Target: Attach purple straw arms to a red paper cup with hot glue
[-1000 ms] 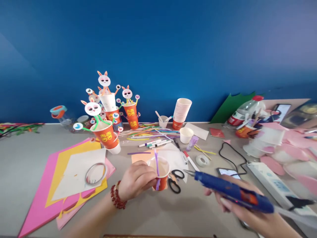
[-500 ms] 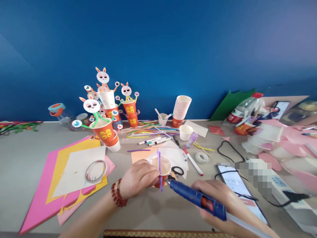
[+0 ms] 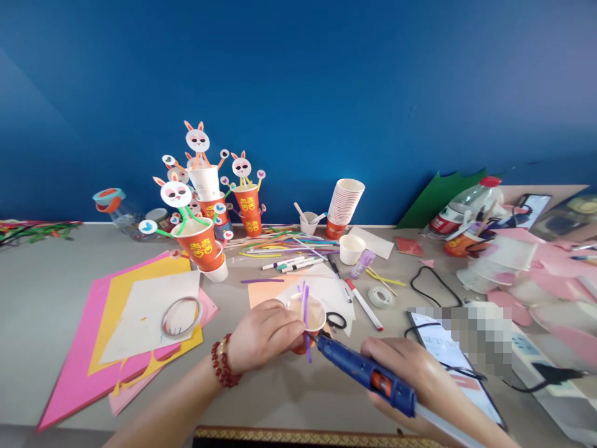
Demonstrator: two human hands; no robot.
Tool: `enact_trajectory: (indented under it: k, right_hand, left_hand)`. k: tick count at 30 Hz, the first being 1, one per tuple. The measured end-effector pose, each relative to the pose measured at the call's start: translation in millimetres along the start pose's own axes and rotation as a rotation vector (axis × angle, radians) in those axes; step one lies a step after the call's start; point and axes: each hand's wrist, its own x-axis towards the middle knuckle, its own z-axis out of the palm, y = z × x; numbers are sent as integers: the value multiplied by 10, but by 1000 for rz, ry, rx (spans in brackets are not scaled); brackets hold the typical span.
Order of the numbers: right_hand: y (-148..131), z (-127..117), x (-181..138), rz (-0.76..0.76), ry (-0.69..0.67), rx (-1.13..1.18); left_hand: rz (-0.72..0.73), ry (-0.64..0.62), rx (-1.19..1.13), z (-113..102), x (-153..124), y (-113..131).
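My left hand (image 3: 262, 336), with a red bead bracelet at the wrist, is closed around an orange paper cup (image 3: 308, 314) tilted on the table. A purple pipe cleaner (image 3: 306, 317) runs across the cup's mouth and down its side. My right hand (image 3: 420, 379) grips a blue hot glue gun (image 3: 366, 373). Its nozzle touches the cup's side right by the pipe cleaner. Black scissors (image 3: 334, 321) lie just behind the cup on white paper.
Finished bunny cups (image 3: 201, 239) stand at the back left beside pink and yellow foam sheets (image 3: 116, 298) with a tape ring (image 3: 181, 316). A cup stack (image 3: 344, 205), markers, pipe cleaners, a tape roll (image 3: 380, 296), a phone and a power strip crowd the middle and right.
My right hand has swung the glue gun leftward from the table's right side until its nozzle meets the cup. My left hand has kept hold of the cup.
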Motion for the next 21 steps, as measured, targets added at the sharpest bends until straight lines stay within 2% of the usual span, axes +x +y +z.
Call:
enact_trajectory:
  k: [15,21]
  right_hand:
    - [27,37,2,-18,-2,-68]
    - [11,30,28,-16,41,-77]
  left_hand:
    - [11,38,1,-13,46,4]
    - [-11,43,-3,-25,55,9]
